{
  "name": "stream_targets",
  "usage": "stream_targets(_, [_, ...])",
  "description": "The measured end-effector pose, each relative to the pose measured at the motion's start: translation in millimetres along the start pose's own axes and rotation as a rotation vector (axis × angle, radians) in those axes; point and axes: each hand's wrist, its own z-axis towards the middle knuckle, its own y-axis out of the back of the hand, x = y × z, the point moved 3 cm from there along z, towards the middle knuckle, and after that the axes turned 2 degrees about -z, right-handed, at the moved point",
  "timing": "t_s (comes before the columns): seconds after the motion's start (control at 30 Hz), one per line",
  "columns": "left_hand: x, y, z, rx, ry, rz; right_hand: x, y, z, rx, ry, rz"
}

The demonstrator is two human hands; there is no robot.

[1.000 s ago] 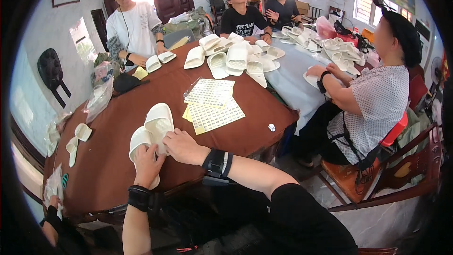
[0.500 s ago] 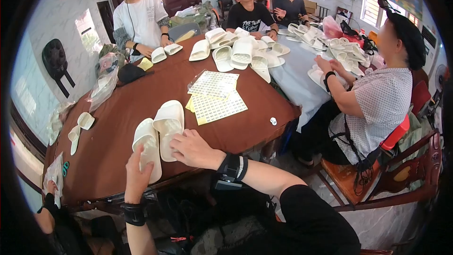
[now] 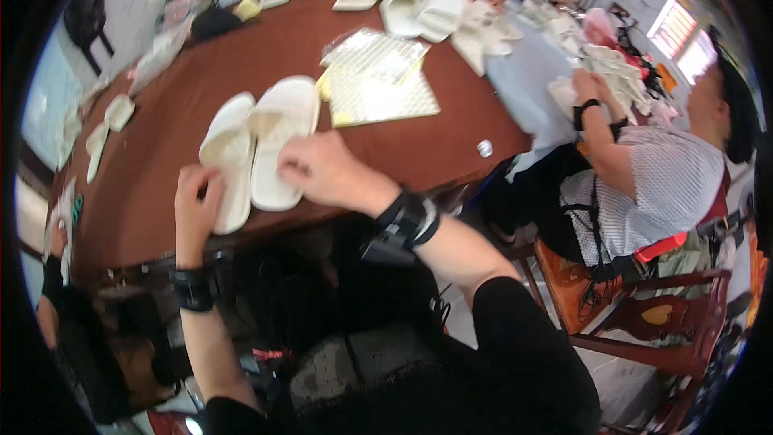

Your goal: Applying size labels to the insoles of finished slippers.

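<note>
A pair of white slide slippers lies side by side on the brown tabletop (image 3: 153, 129), toes pointing away from me. At the outer edge of the left slipper (image 3: 228, 157), my left hand (image 3: 196, 205) has its fingers curled in. My right hand (image 3: 332, 171) reaches over the right edge of the right slipper (image 3: 290, 105), thumb and fingers bent together above its footbed. Both hands are closed and blurred; what their fingertips hold, if anything, is hidden. Just beyond lie sheets of small stickers (image 3: 382, 93) with yellow edges.
White slippers are heaped (image 3: 419, 0) at the far side, and another pair (image 3: 109, 129) lies at the left. A person in a patterned shirt (image 3: 644, 169) sits at the right by a wooden chair (image 3: 660, 322). Teal scissors (image 3: 77, 209) rest near the left edge.
My view has tipped downward, so the table sits higher in the picture. My left hand's fingers have curled from stretched out. My right hand stays at the right slipper.
</note>
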Motion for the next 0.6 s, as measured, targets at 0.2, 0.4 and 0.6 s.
stream_targets(0.2, [8, -8, -4, -0.102, 0.093, -0.047, -15, 2, 2, 0.159, -0.354, 0.173])
stream_targets(0.4, [5, -8, -12, -0.102, 0.123, -0.091, -15, -4, -6, 0.078, -0.299, 0.123])
stream_targets(0.6, [-4, -4, -21, -0.009, 0.056, -0.018, -21, -8, -9, 0.003, -0.246, 0.146])
